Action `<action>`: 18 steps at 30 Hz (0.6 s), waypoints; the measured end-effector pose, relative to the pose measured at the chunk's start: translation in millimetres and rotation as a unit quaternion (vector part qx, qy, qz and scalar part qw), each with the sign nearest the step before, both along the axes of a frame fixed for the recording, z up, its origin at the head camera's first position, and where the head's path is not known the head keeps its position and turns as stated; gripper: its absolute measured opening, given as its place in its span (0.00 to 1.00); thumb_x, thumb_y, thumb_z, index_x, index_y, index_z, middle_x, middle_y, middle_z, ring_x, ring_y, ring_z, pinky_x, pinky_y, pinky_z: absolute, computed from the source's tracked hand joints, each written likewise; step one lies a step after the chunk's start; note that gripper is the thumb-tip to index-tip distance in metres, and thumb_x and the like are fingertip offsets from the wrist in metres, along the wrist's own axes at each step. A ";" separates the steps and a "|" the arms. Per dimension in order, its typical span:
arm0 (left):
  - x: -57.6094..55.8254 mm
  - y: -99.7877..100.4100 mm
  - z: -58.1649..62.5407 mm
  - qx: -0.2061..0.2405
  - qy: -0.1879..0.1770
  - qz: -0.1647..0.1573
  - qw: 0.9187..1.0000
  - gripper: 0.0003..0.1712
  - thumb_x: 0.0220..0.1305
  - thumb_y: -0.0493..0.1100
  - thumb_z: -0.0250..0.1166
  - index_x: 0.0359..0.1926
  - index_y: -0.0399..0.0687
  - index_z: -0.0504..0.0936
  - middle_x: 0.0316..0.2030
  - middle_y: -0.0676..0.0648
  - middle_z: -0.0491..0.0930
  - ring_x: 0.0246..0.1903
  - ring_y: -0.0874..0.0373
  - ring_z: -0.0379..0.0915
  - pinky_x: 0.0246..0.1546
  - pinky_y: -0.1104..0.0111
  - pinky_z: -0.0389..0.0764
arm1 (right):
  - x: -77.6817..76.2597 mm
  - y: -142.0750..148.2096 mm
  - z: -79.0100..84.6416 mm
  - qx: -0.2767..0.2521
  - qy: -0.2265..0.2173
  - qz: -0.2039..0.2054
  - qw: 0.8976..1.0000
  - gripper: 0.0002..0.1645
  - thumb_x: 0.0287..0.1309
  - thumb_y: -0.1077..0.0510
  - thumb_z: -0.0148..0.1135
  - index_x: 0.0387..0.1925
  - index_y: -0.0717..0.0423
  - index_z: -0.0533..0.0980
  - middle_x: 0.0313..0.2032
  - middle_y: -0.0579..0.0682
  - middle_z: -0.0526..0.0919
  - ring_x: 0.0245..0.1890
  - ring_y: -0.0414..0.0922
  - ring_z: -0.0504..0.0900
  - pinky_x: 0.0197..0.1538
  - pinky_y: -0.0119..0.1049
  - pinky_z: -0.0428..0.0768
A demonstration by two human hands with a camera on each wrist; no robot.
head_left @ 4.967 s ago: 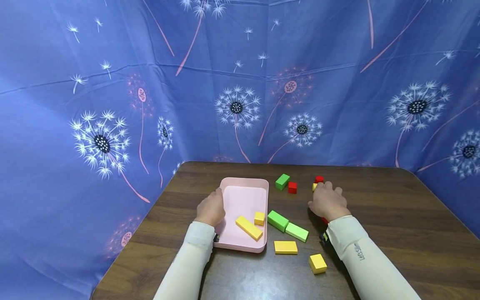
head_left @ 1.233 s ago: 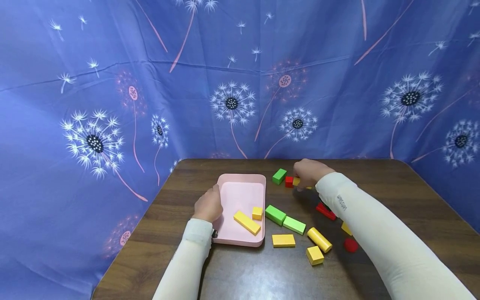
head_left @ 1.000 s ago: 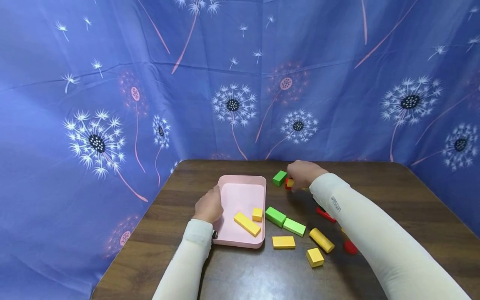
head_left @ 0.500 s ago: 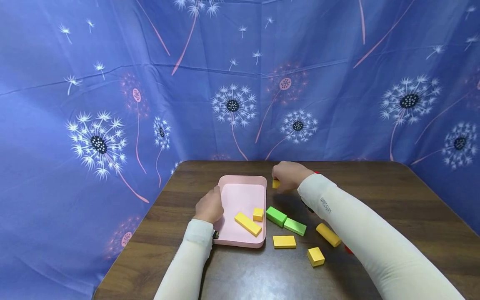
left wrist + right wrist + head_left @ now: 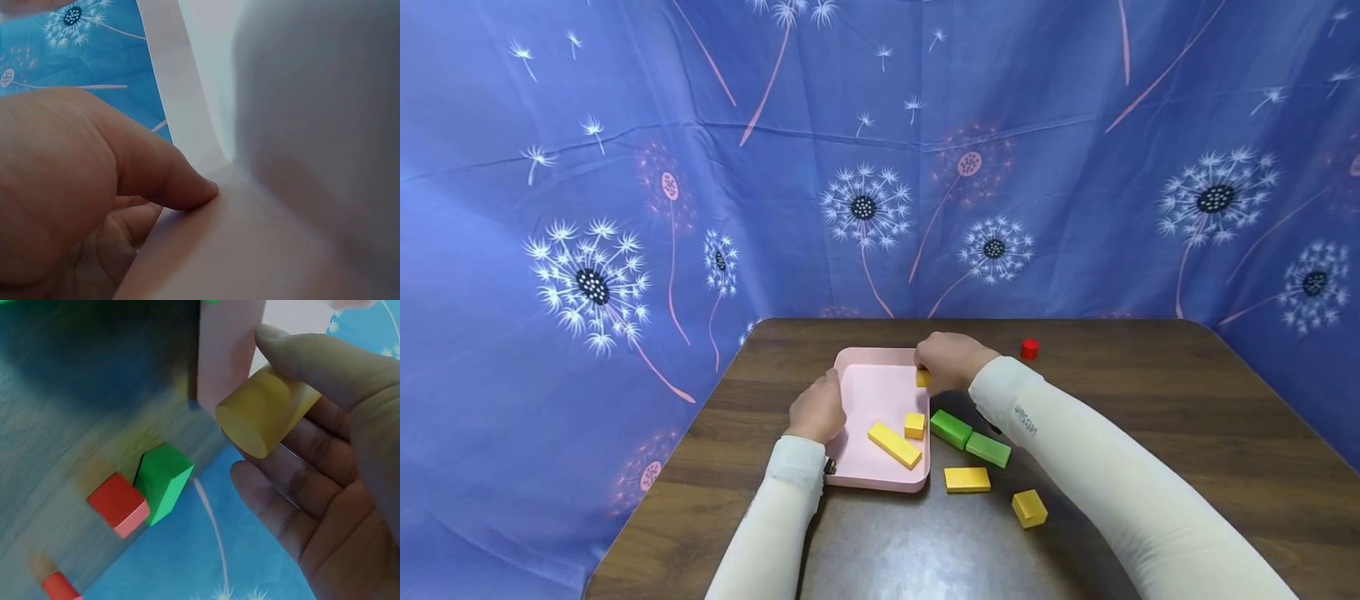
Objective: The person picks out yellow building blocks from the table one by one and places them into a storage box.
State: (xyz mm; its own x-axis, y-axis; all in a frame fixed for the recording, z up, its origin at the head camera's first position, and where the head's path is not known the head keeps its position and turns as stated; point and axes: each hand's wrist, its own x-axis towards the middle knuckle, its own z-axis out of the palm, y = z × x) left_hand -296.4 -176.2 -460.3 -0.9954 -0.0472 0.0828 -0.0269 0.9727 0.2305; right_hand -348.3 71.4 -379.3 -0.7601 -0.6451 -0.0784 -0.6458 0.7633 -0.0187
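The right hand (image 5: 951, 362) reaches across to the tray's far right corner, its forearm slanting in from the near right, thumb and fingers pinching a yellow cylinder (image 5: 265, 412) at the tray's right wall; I cannot tell whether it touches. The left hand (image 5: 817, 408) grips the tray (image 5: 876, 387) by its left wall, thumb inside the rim and fingers outside. In the tray's near right part lie a bar (image 5: 895, 445) and a small cube (image 5: 914, 426). Just right of the tray on the table (image 5: 1142, 408) are two green blocks (image 5: 951, 429), end to end; nearer, a yellow block (image 5: 967, 479) and yellow cube (image 5: 1029, 508). A red cylinder (image 5: 1029, 349) stands well right of the tray's far end.
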 end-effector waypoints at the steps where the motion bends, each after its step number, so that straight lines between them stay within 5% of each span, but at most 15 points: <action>1: -0.1 -0.4 0.4 0.000 0.000 0.001 1.000 0.35 0.66 0.38 0.67 0.72 0.37 0.67 0.59 0.37 0.81 0.50 0.42 0.84 0.50 0.46 0.85 | 0.3 -2.6 0.0 0.001 0.004 0.003 1.000 0.10 0.50 0.51 0.80 0.32 0.45 0.86 0.24 0.40 0.82 0.27 0.42 0.77 0.34 0.36 0.81; 18: 1.4 -0.3 0.2 0.005 0.009 -0.004 1.000 0.36 0.65 0.37 0.69 0.71 0.36 0.68 0.57 0.36 0.81 0.49 0.41 0.84 0.49 0.45 0.85 | 14.2 -32.3 -12.1 0.009 0.014 0.016 1.000 0.15 0.53 0.48 0.80 0.41 0.46 0.87 0.29 0.40 0.84 0.31 0.40 0.80 0.44 0.36 0.86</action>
State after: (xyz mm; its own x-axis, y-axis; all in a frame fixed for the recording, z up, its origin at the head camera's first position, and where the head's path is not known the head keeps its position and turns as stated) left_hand -295.0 -176.5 -460.1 -0.9942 -0.0392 0.0999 -0.0141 0.9705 0.2408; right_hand -334.0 39.1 -391.4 -0.7412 -0.6678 -0.0683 -0.6700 0.7422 0.0135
